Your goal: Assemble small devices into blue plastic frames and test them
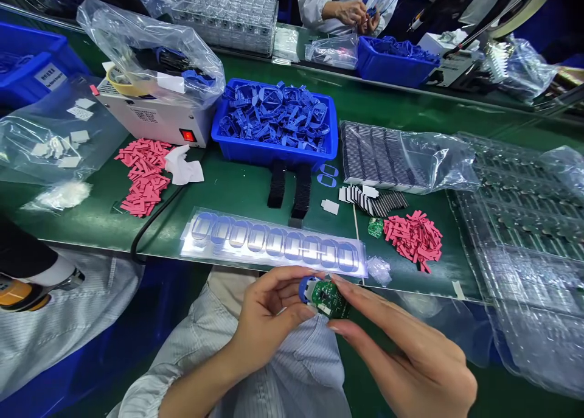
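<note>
Above my lap, just off the table's front edge, my left hand (267, 330) pinches a small blue and white plastic piece (305, 289) between thumb and fingers. Against this piece sits a green circuit board (329, 297) with small components on its upper face. My right hand (410, 357) has its fingertips around the board's right end, thumb below and fingers above. How the board meets the blue piece is partly hidden by my fingers. Directly beyond my hands lies a clear sheet with a row of blue-edged oval pieces (275, 241).
A blue bin (274, 154) of blue plastic parts stands mid-table. Pink strips lie in piles at left (145, 177) and right (413, 238). Nearby are another circuit board (375, 227), black strips (301, 193) and bagged dark pieces (387, 156). Clear trays (538, 272) lie right. A co-worker (349, 10) sits opposite.
</note>
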